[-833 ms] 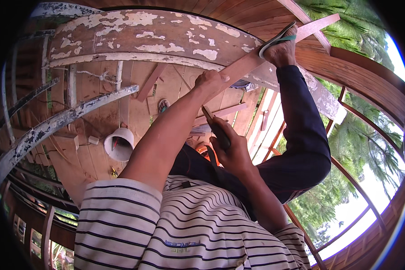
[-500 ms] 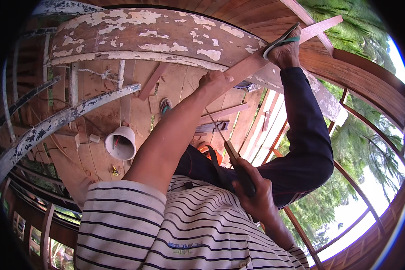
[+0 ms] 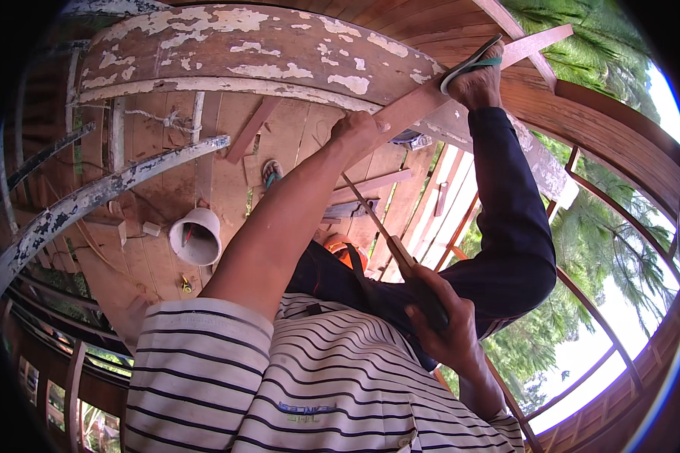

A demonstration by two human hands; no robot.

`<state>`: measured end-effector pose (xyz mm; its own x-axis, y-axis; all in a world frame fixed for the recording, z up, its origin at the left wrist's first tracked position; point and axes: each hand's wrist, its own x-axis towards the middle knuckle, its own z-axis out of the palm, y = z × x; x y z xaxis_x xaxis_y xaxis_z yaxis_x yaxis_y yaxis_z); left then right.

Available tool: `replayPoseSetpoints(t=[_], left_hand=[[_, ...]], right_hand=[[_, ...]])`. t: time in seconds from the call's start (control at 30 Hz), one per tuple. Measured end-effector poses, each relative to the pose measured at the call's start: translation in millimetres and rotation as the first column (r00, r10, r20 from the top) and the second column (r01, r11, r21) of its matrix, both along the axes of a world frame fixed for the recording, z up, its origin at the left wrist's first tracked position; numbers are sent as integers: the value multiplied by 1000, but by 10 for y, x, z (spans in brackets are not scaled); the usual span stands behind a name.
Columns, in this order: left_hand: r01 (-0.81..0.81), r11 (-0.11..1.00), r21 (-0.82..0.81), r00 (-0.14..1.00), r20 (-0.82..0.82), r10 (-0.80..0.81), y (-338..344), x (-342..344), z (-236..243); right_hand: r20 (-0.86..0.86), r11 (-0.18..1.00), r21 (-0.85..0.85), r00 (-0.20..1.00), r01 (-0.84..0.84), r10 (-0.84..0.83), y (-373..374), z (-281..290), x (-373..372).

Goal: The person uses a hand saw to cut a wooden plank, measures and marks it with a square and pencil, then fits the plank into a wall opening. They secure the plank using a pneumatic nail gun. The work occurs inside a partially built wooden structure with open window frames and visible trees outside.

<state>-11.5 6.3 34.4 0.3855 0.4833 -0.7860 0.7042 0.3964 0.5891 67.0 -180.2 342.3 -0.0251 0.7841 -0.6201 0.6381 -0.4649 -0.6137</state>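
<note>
My left hand (image 3: 359,131) is closed around the near part of a long reddish-brown wooden plank (image 3: 415,106). The plank slants away to the far right, resting across a thick beam (image 3: 295,53) with flaking white paint. My sandalled foot (image 3: 479,84) presses down on it. In my right hand (image 3: 453,321), close to my body, is the dark handle of a handsaw (image 3: 402,257). Its narrow blade shows nearly edge-on and points up toward the plank's near end beneath my left forearm. My forearm and hand hide whether the teeth touch the wood.
On the plank floor below are a white bucket (image 3: 195,237), an orange object (image 3: 343,251), another saw (image 3: 353,208) and loose boards (image 3: 253,130). Curved, paint-chipped rails (image 3: 106,200) stand at the left. A railing (image 3: 601,311) with trees behind it borders the right.
My right hand has drawn the handsaw slightly back, down and to the right. My left hand and foot keep their places on the plank; the whole view has shifted a little.
</note>
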Motion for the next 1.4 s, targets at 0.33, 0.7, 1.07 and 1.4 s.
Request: replayPoseSetpoints(t=[0.33, 0.7, 1.07, 1.4], left_hand=[[-36, 999, 15, 999, -1, 36, -4, 12, -105], [-27, 999, 36, 998, -48, 28, -11, 19, -13], [1, 1000, 2, 995, -96, -1, 30, 40, -56], [-2, 998, -58, 999, -50, -1, 40, 23, 10]], right_hand=[[57, 999, 2, 997, -50, 50, 53, 124, -58], [97, 994, -95, 994, -48, 57, 284, 461, -181], [31, 999, -28, 999, -35, 36, 327, -86, -202], [43, 998, -36, 998, 43, -41, 386, -712, -376]])
